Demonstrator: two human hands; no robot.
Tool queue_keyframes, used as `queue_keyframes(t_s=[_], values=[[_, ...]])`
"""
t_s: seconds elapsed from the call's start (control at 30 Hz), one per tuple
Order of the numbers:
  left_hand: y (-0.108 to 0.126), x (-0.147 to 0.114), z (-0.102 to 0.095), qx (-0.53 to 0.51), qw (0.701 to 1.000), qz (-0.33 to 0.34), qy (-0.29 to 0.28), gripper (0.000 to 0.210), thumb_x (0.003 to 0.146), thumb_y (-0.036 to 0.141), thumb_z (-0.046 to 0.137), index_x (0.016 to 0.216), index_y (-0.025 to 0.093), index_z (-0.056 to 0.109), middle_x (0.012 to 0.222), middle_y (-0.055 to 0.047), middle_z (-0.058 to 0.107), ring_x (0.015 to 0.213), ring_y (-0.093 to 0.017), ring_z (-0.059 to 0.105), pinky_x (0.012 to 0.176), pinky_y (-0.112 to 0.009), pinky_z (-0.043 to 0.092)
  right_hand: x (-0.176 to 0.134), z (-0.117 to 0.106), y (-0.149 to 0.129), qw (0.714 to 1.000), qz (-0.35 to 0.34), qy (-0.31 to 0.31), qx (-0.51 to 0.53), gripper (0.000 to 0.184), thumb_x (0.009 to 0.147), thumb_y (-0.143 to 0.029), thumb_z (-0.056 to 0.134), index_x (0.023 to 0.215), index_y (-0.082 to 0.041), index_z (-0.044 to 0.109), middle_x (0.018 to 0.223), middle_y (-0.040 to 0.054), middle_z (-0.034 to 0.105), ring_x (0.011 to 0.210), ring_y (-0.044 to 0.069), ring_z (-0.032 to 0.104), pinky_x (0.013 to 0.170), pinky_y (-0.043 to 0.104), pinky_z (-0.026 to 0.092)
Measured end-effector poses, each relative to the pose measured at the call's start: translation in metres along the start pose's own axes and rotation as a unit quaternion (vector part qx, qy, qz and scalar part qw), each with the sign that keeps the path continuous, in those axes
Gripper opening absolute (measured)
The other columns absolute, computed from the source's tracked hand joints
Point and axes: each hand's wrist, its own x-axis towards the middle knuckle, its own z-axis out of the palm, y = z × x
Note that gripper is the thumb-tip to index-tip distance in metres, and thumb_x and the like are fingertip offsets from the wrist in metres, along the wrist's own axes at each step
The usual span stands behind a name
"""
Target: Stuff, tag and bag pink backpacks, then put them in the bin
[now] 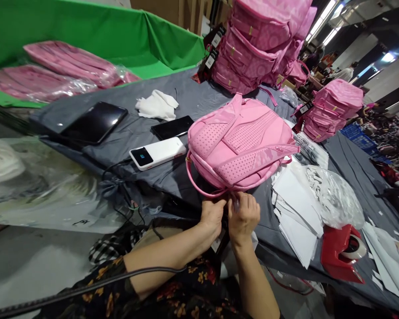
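A pink backpack [241, 137] lies on the grey-covered table, its padded straps and dotted back panel facing up. At its near edge my left hand [213, 216] is closed, fingertips pinched close to the pink loop of the bag. Right beside it my right hand [243, 217] is closed too, its fingers curled under the same edge. What the fingertips grip is hidden between the hands and the bag. Below and between my wrists, partly covered, hangs a dark tag with a white label [217, 243].
Left of the bag lie a white power bank [158, 153], a black phone [172, 127], a dark tablet [95, 123] and a white cloth [157, 105]. To the right are white papers [295, 208], clear plastic [335, 197] and a red tape dispenser [341, 254]. Stacked pink backpacks [252, 48] stand behind.
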Motion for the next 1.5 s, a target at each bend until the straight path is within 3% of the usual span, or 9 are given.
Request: queue_keyframes(t_s=[0.17,0.33,0.6,0.7,0.87,0.93,1.03,1.23,1.5], values=[[-0.001,-0.001,-0.014,0.009,1.000,0.003,-0.018,0.029,0.047,0.029,0.081,0.069,0.015,0.067,0.066,0.001,0.064,0.065,-0.013,0.055,0.073,-0.028,0.046,0.004,0.009,0.006,0.996,-0.063,-0.022,-0.063,0.017,0.096,-0.019,0.056,0.080,-0.022,0.059,0.075,0.0039,0.058,0.074,0.021,0.046,0.068,0.035,0.031],[0.009,-0.012,-0.018,-0.027,0.999,-0.039,-0.019,0.039,0.036,0.033,0.089,0.064,0.015,0.070,0.067,-0.002,0.069,0.066,-0.014,0.057,0.071,-0.029,0.046,0.010,-0.003,0.014,0.978,-0.192,-0.051,-0.068,0.017,0.096,-0.013,0.052,0.083,-0.021,0.061,0.081,0.0045,0.058,0.076,0.020,0.044,0.068,0.034,0.030],[0.017,-0.018,-0.019,0.038,0.997,-0.014,-0.073,0.033,0.049,0.039,0.087,0.067,0.014,0.077,0.066,-0.003,0.070,0.067,-0.017,0.059,0.065,-0.027,0.045,0.011,-0.016,-0.003,0.971,-0.189,-0.124,-0.078,0.005,0.088,-0.025,0.059,0.085,-0.022,0.061,0.082,0.0072,0.054,0.078,0.024,0.041,0.066,0.037,0.026],[0.029,-0.028,-0.014,0.082,0.992,0.015,-0.097,0.023,0.056,0.035,0.080,0.064,0.014,0.076,0.065,-0.003,0.069,0.068,-0.017,0.059,0.062,-0.026,0.045,0.009,-0.012,-0.005,0.976,-0.166,-0.113,-0.089,0.009,0.092,-0.023,0.057,0.084,-0.022,0.059,0.081,0.0070,0.054,0.078,0.024,0.042,0.066,0.037,0.027],[0.049,-0.053,-0.026,0.089,0.977,0.027,-0.193,0.035,0.061,0.030,0.079,0.094,0.018,0.081,0.097,-0.007,0.077,0.098,-0.024,0.068,0.090,-0.029,0.052,0.005,-0.002,0.003,0.988,-0.129,-0.057,-0.068,0.023,0.098,-0.017,0.053,0.076,-0.022,0.056,0.076,0.0050,0.058,0.077,0.022,0.046,0.067,0.035,0.030],[0.046,-0.050,-0.036,0.096,0.980,0.026,-0.172,0.035,0.061,0.029,0.080,0.094,0.018,0.080,0.095,-0.007,0.077,0.099,-0.023,0.068,0.092,-0.029,0.051,0.005,-0.001,0.007,0.993,-0.105,-0.050,-0.036,0.024,0.099,-0.018,0.053,0.075,-0.022,0.056,0.074,0.0037,0.060,0.075,0.021,0.049,0.067,0.034,0.031],[0.033,-0.028,-0.039,0.076,0.987,-0.009,-0.142,0.019,0.059,0.026,0.081,0.075,0.017,0.076,0.080,-0.005,0.075,0.088,-0.020,0.068,0.088,-0.028,0.052,0.010,-0.004,0.011,0.994,-0.035,-0.088,0.055,0.023,0.100,-0.024,0.053,0.078,-0.021,0.058,0.075,0.0017,0.063,0.073,0.018,0.055,0.067,0.031,0.035],[0.009,0.004,-0.013,-0.084,0.957,-0.172,-0.220,0.016,0.064,0.018,0.085,0.074,0.015,0.073,0.089,-0.010,0.078,0.103,-0.025,0.070,0.097,-0.035,0.054,0.028,-0.017,0.017,0.945,0.111,-0.208,0.227,0.025,0.093,-0.037,0.061,0.073,-0.022,0.064,0.073,-0.0002,0.069,0.062,0.014,0.057,0.062,0.026,0.039],[0.003,0.001,-0.022,-0.080,0.949,-0.185,-0.244,0.046,0.055,0.018,0.096,0.096,0.014,0.076,0.092,-0.007,0.079,0.100,-0.026,0.074,0.084,-0.030,0.061,0.032,-0.010,0.030,0.869,0.215,-0.258,0.363,0.033,0.086,-0.046,0.061,0.066,-0.019,0.061,0.060,-0.0028,0.056,0.057,0.012,0.047,0.058,0.025,0.035]])
